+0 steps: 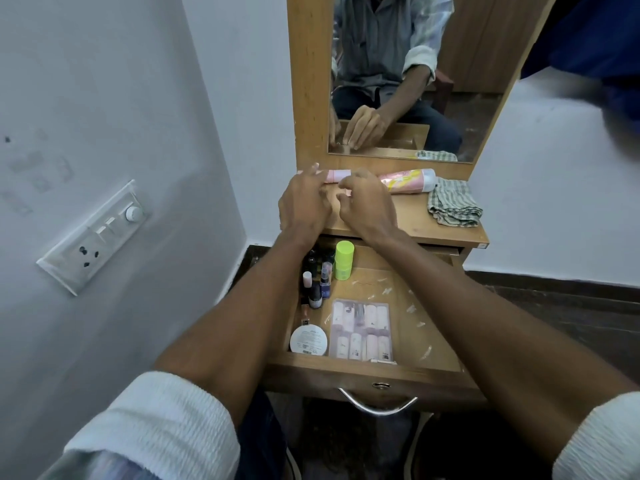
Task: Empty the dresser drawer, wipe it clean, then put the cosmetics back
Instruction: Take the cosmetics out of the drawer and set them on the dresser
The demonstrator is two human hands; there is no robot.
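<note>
While the open wooden dresser drawer (429, 327) still holds bottles along its left wall, emptying is judged under way. On the dresser top's back edge lie two pink tubes (408, 181); both hands, left (303, 202) and right (367, 206), hover there, grips indiscernible. The front-left white round compact (308, 340) awaits lifting.

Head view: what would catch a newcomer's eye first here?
Both hands, left hand and right hand, meet over the dresser top beside a pink tube lying under the mirror, with a striped cloth at its right. Below, the open drawer holds a lime-green container, small bottles, a round compact and a clear packet.
</note>
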